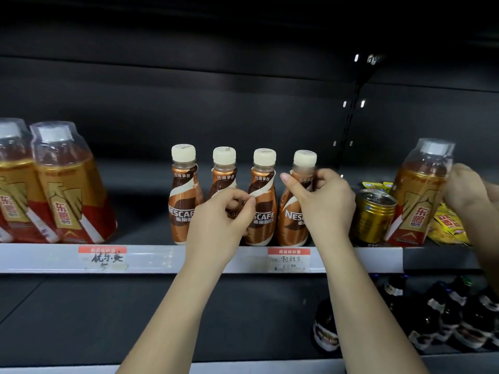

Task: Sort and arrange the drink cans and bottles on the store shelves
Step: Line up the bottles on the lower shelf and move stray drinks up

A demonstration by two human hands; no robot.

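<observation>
4 Nescafé coffee bottles (183,195) stand in a row at the front edge of the upper shelf (151,259), cream caps up, labels fwd. L hand (220,211) is closed on the 2nd bottle (223,171) from the left, fingers curled round its waist, thumb tip touching the 3rd bottle (263,195). R hand (322,201) is wrapped round the 4th bottle (303,168), holding neck and shoulder; its lower label shows below the palm.

Just right of that: 1 gold can (374,214), upright, near the shelf edge. Beside it 1 big gold-red drink bottle (421,195) w/ clear overcap, tilted left. A 3rd hand (467,184), coming in from the right edge, rests against this bottle's side; can't tell if it grips. Behind it yellow snack packets (449,225), count unclear.

Far left: 2 more gold-red bottles (70,184), same type, leaning, well apart from the coffee row.

2 price tags (102,256) on the shelf rail, handwritten. Lower shelf, right side: a cluster of dark bottles (437,311), too blurred to count.
</observation>
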